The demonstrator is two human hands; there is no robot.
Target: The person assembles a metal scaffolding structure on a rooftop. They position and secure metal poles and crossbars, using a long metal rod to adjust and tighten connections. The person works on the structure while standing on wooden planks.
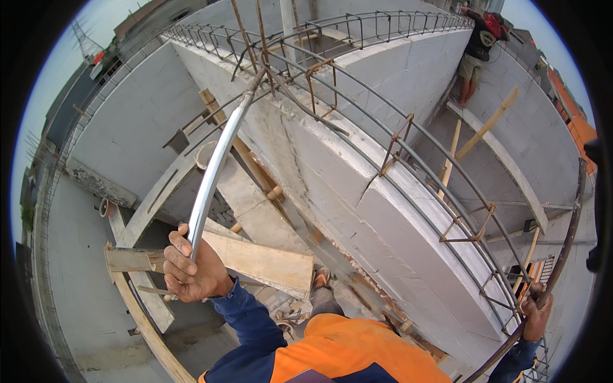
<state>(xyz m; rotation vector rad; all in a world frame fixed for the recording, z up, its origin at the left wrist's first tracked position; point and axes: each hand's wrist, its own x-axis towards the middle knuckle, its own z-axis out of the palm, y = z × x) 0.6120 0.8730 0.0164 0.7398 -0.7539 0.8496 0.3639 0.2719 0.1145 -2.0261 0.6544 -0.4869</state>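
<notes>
My left hand [191, 265] is closed around the lower end of a shiny silver metal bar [217, 163]. The bar slants up to a wall corner, where its dull far end meets the reinforcing bars [271, 67]. Over at the right, my right hand [536, 316] is wrapped round a long dark rod [568, 239], which looks curved and reaches above and below the fist. That fist is beside the end of a rebar cage [447, 198] lying along the top of the white block wall [408, 230]. Bent rusty stirrups [469, 231] tie the cage's long bars together.
Below on the left are wooden planks [258, 255] and scaffold boards [150, 217]. My foot [321, 277] is beside the planks. Another person [479, 48] stands on a narrow board [501, 163] at the far right. Upright rebars [244, 29] rise from the corner.
</notes>
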